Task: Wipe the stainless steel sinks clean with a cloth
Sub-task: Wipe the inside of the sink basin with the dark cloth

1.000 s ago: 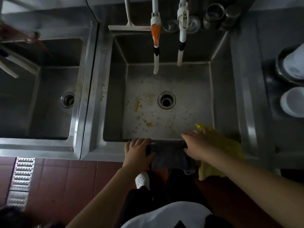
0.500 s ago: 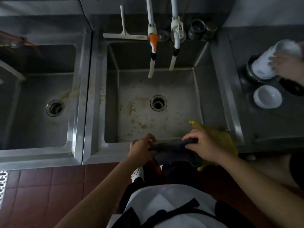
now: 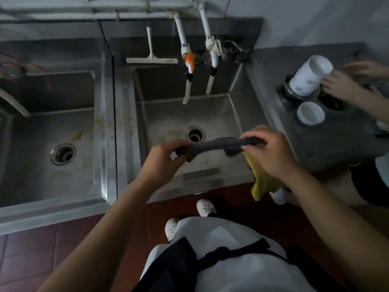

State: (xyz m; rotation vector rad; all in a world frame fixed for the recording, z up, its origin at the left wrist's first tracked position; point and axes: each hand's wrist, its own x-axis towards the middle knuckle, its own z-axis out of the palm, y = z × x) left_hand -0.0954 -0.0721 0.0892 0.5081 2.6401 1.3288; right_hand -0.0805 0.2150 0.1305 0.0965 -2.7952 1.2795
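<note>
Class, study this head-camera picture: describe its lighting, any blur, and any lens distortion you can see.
Head view: dim overall, colours muted; soft sheen along the right sink front rim. Another person's hand at the far right is motion-blurred, while the left hand, right hand and grey cloth are fairly sharp. Wide-angle bending curves the counter edges.

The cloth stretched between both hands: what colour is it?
Dark grey, seen in the head view: the cloth spans left hand to right hand.
</note>
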